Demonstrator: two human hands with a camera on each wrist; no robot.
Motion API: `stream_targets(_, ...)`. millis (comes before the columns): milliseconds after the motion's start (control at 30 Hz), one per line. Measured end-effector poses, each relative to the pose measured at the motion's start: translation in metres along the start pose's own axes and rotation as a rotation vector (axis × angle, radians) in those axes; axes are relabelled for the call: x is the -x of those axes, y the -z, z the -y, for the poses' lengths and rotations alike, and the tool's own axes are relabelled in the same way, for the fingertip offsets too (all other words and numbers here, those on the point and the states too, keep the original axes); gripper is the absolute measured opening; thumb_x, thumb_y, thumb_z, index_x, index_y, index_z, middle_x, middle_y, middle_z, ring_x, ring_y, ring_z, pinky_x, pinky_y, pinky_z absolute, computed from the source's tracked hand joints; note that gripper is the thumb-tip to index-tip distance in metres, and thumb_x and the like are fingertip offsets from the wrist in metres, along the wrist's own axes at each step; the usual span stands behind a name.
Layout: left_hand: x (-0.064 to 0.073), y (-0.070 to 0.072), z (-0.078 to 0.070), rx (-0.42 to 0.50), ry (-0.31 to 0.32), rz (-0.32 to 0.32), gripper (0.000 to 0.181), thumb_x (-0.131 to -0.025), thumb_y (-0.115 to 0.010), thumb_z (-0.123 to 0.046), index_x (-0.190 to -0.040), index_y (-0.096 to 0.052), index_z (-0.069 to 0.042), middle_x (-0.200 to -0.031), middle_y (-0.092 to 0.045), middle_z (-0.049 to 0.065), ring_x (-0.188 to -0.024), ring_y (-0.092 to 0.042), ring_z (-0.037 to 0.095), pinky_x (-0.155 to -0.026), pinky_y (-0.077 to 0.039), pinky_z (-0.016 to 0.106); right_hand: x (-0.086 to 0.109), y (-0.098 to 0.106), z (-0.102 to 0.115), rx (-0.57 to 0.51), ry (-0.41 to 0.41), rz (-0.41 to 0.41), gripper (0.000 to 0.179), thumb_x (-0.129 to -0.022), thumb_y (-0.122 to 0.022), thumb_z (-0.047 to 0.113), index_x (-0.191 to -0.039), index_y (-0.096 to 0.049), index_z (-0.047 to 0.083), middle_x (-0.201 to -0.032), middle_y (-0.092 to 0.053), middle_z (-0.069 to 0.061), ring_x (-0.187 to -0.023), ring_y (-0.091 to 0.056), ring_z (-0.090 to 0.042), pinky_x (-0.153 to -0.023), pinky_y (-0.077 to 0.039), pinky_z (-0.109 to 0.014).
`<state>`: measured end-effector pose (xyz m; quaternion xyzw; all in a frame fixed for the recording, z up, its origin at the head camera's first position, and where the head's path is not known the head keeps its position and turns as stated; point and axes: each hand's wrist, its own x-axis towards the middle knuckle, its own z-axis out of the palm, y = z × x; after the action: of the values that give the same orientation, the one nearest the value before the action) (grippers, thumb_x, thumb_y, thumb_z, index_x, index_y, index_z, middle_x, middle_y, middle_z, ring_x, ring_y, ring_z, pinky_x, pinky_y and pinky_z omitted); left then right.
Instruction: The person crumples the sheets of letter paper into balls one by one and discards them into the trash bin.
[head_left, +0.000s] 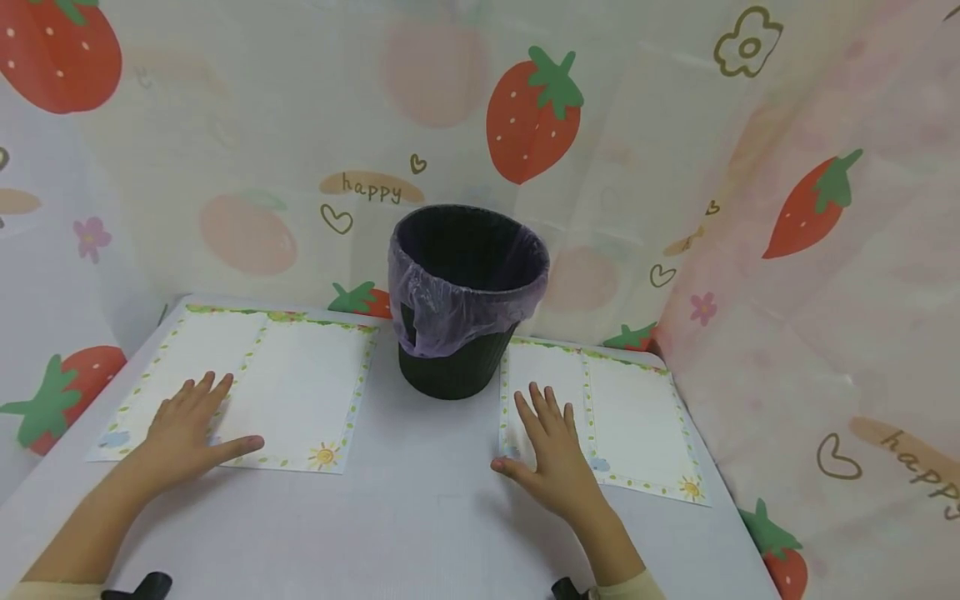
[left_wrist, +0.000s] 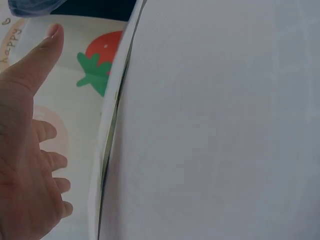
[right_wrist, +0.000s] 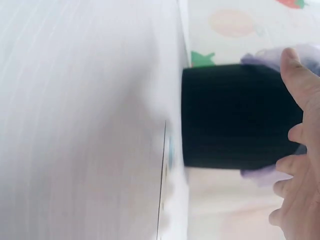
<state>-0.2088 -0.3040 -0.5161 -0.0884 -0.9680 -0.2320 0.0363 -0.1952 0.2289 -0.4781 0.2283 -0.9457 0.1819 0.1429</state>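
My left hand (head_left: 187,429) is spread over the left bordered paper sheet (head_left: 307,383), thumb pointing toward the middle, holding nothing. Over the inner part of the right bordered sheet (head_left: 637,417) hovers my right hand (head_left: 551,462), its fingers also spread and holding nothing. Between the two sheets, farther back, stands a black bin (head_left: 450,375) lined with a purple plastic bag (head_left: 442,321). The left wrist view shows the left hand (left_wrist: 30,150) with its thumb extended. In the right wrist view, the right hand (right_wrist: 302,160) partly covers the bin (right_wrist: 235,117).
A white table (head_left: 420,533) lies under everything. Behind it and along the right hangs a strawberry-printed curtain (head_left: 637,125). Both sheets have a leafy border with a sun in the lower right corner. Black straps (head_left: 146,587) show near the wrists.
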Motion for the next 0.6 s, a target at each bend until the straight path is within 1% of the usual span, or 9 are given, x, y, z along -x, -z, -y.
stream_targets(100,-0.001,-0.001,0.001,0.019,-0.008,0.006,0.116,-0.086,-0.073,-0.061,-0.16,-0.015,0.006,-0.159,-0.015,0.042,-0.145,-0.008,0.065,-0.112,-0.008,0.081,-0.005,-0.003,0.009,-0.027,0.026,0.007,0.103,-0.085,-0.074,0.061,-0.165,-0.02,0.025,-0.172,-0.012,-0.003,-0.16,-0.005,-0.027,-0.126,-0.008,-0.062)
stream_targets(200,-0.002,-0.002,0.003,0.041,-0.006,0.025,0.117,-0.085,-0.075,-0.06,-0.159,-0.016,0.008,-0.159,-0.015,0.043,-0.145,-0.008,0.066,-0.112,-0.007,0.08,-0.01,-0.006,0.018,-0.06,0.049,0.016,0.102,-0.085,-0.075,0.06,-0.165,-0.023,0.023,-0.172,-0.015,-0.003,-0.159,-0.009,-0.03,-0.126,-0.009,-0.061)
stream_targets(300,-0.003,-0.005,0.005,0.071,0.004,0.058,0.119,-0.085,-0.076,-0.059,-0.159,-0.013,0.008,-0.159,-0.012,0.043,-0.146,-0.005,0.065,-0.115,-0.003,0.078,-0.015,-0.009,0.025,-0.08,0.071,0.028,0.101,-0.086,-0.072,0.064,-0.164,-0.026,0.02,-0.171,-0.018,-0.004,-0.158,-0.015,-0.033,-0.126,-0.012,-0.061)
stream_targets(367,-0.003,-0.007,0.008,0.085,0.002,0.077,0.119,-0.085,-0.076,-0.058,-0.159,-0.011,0.009,-0.16,-0.011,0.042,-0.147,-0.003,0.064,-0.116,-0.001,0.077,-0.019,-0.013,0.03,-0.091,0.081,0.045,0.1,-0.086,-0.07,0.065,-0.164,-0.025,0.019,-0.171,-0.019,-0.004,-0.158,-0.016,-0.032,-0.126,-0.012,-0.06)
stream_targets(533,-0.005,-0.011,0.016,0.134,-0.009,0.11,0.121,-0.085,-0.078,-0.056,-0.159,-0.009,0.01,-0.161,-0.01,0.04,-0.148,0.0,0.061,-0.118,0.001,0.074,-0.029,-0.023,0.04,-0.109,0.104,0.094,0.101,-0.087,-0.067,0.068,-0.165,-0.021,0.022,-0.17,-0.023,-0.006,-0.159,-0.012,-0.021,-0.127,-0.013,-0.054)
stream_targets(600,-0.004,-0.013,0.018,0.155,-0.001,0.12,0.123,-0.083,-0.079,-0.057,-0.16,-0.008,0.009,-0.162,-0.008,0.039,-0.149,0.002,0.06,-0.118,0.003,0.073,-0.033,-0.026,0.045,-0.123,0.119,0.109,0.1,-0.088,-0.067,0.067,-0.165,-0.022,0.022,-0.17,-0.024,-0.006,-0.159,-0.014,-0.022,-0.127,-0.014,-0.055)
